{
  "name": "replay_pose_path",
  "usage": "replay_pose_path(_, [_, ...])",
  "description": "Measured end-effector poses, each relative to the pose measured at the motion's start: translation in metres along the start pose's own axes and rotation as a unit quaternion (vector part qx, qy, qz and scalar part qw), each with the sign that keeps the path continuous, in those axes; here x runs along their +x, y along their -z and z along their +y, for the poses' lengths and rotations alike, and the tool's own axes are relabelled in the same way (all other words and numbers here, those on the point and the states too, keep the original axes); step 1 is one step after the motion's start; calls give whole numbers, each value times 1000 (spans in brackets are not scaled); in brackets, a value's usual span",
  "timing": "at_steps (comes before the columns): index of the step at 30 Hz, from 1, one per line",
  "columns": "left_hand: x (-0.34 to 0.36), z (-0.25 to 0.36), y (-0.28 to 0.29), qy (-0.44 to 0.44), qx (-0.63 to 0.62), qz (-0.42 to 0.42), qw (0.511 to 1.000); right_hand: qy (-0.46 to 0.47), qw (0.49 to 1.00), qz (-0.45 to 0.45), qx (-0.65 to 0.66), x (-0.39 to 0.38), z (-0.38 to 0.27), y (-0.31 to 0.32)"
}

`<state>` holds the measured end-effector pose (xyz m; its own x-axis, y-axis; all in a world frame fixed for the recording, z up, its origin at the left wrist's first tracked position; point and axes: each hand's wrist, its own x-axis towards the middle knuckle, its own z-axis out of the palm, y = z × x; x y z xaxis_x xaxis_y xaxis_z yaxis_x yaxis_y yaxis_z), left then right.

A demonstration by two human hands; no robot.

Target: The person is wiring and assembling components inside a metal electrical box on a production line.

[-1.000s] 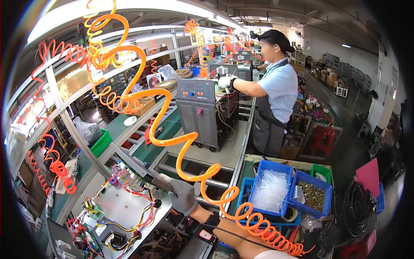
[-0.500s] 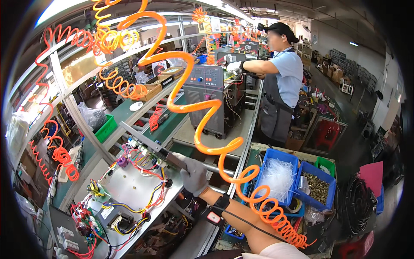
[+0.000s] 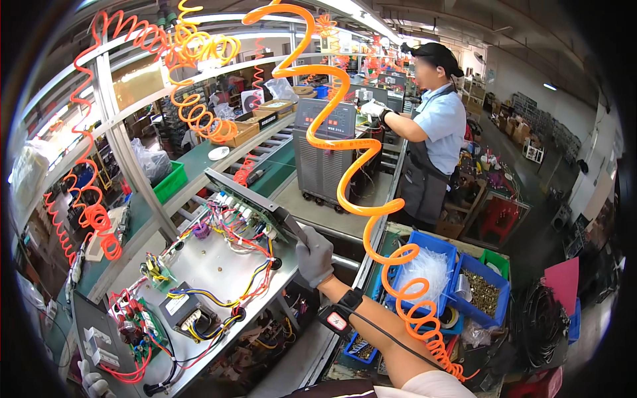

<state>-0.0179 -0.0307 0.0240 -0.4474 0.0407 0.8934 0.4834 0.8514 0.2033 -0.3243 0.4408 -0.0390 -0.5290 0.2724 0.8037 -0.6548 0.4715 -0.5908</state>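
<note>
My right hand [image 3: 313,257], in a grey glove, is closed on the near end of a dark upright panel [image 3: 255,201]. A green circuit board with connectors sits on the panel's inner side. The panel stands at the far end of an open metal chassis [image 3: 225,262], which carries a transformer [image 3: 190,315] and bundled coloured wires. At the lower left, the gloved fingers of my left hand [image 3: 97,383] curl at the edge of the chassis's other dark end panel [image 3: 89,331]. The picture's rim cuts off the rest of that hand.
Orange coiled air hose [image 3: 355,209] hangs across the middle. Blue bins [image 3: 488,288] with brass fasteners and clear ties stand at the right. A welder-like machine [image 3: 323,156] stands farther along the line, where another person [image 3: 434,126] works. A green bin [image 3: 169,182] sits left.
The view has shifted, so the chassis and background appear farther right. My right hand remains on the panel, now higher and farther right in the picture. More of my left hand shows.
</note>
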Motion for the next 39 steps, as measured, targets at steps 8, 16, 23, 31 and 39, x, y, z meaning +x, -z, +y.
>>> replay_pose_path(8, [9, 53, -38, 103, 20, 141, 984, 23, 999, -23, -12, -9, 20, -13])
replay_pose_path(16, [58, 78, -75, 69, 65, 151, 984, -198, 976, 18, 86, -4, 4, -6])
replay_pose_path(23, [52, 84, -72, 110, 66, 184, 975, -133, 988, -28, 72, 2, 4, -6])
replay_pose_path(31, [53, 84, -71, 101, 82, 170, 977, -136, 988, -7, 80, -2, 21, -11])
replay_pose_path(39, [70, 75, -100, 37, 108, 160, 981, -208, 978, -32, 4, 6, 38, 13])
